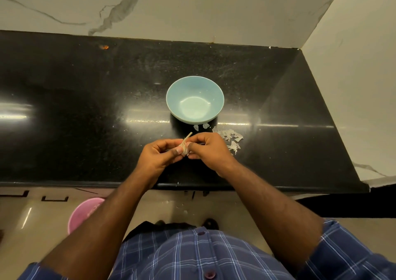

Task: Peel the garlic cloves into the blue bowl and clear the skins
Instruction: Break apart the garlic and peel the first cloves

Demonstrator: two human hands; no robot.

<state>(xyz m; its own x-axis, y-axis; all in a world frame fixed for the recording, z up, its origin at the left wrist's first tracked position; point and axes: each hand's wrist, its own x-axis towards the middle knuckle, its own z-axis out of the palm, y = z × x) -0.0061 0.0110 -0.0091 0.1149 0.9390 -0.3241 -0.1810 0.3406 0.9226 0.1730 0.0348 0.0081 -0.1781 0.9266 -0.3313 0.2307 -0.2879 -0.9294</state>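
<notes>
Left hand (159, 156) and right hand (205, 148) pinching garlic (184, 148), just before blue bowl (195, 99). Risk: skins (232, 138) beside bowl drifting off counter (85, 108); clove slipping.

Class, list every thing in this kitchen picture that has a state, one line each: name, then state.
blue bowl: upright, nothing visible inside
garlic: partly skinned, pinched between both hands
left hand: gripping the garlic
right hand: pinching the garlic
garlic skins: loose on the countertop
pink tub: on the floor, contents unclear
</notes>
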